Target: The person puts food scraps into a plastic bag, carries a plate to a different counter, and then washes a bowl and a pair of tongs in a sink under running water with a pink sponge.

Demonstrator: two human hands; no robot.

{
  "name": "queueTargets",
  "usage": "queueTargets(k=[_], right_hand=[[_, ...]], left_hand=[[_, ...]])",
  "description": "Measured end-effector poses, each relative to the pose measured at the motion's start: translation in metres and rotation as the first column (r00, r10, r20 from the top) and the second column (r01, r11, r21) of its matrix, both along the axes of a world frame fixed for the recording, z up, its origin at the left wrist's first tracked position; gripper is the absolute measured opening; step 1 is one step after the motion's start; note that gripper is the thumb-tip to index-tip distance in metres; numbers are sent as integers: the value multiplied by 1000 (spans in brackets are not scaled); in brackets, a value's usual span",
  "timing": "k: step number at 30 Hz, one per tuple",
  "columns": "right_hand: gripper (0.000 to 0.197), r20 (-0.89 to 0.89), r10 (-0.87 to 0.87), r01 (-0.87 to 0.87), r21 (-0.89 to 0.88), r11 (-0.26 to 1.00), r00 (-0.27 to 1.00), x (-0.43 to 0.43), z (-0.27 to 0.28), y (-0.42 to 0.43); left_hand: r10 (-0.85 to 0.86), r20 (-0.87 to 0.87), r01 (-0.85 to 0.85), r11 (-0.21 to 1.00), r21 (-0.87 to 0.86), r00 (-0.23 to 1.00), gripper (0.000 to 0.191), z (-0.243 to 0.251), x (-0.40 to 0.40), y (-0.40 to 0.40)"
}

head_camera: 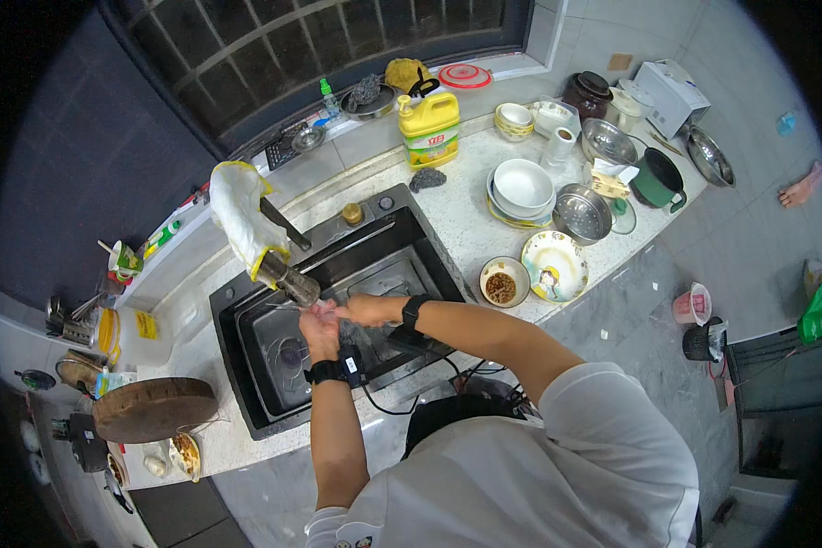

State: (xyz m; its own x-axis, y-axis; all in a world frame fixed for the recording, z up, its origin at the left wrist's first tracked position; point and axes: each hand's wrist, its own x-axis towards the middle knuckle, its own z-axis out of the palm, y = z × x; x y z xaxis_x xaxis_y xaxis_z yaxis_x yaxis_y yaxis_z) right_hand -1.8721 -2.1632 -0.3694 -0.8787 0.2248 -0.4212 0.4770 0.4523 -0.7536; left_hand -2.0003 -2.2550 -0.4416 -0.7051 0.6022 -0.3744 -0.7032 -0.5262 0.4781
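Observation:
My left hand (320, 331) is under the spout of a kitchen faucet (300, 286), palm turned up. The fingers of my right hand (373, 310) touch it from the right. A thin, shiny strip shows beside my left fingers, too small to name; whether either hand holds something is hidden. Both hands are above a black double-rimmed sink (411, 274), whose bottom looks wet. A white cloth with yellow edging (240, 212) drapes over the faucet. At the sink's left end lies a round drain strainer (290, 357).
Right of the sink stand a bowl of brown food scraps (501, 288), a patterned plate (555, 267), stacked white bowls (522, 186) and a steel steamer pot (581, 214). Behind is a yellow detergent jug (430, 130). A round wooden chopping board (154, 409) leans at left. Another person's bare foot or hand (801, 185) shows far right.

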Motion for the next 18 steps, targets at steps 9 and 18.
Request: queueTargets(k=[9, 18], right_hand=[[47, -184, 69, 38, 520, 853, 981, -4, -34, 28], [40, -165, 280, -134, 588, 798, 946, -35, 1, -26]], left_hand=[[112, -92, -110, 994, 28, 989, 38, 16, 0, -16], [22, 187, -44, 993, 114, 982, 45, 23, 7, -37]])
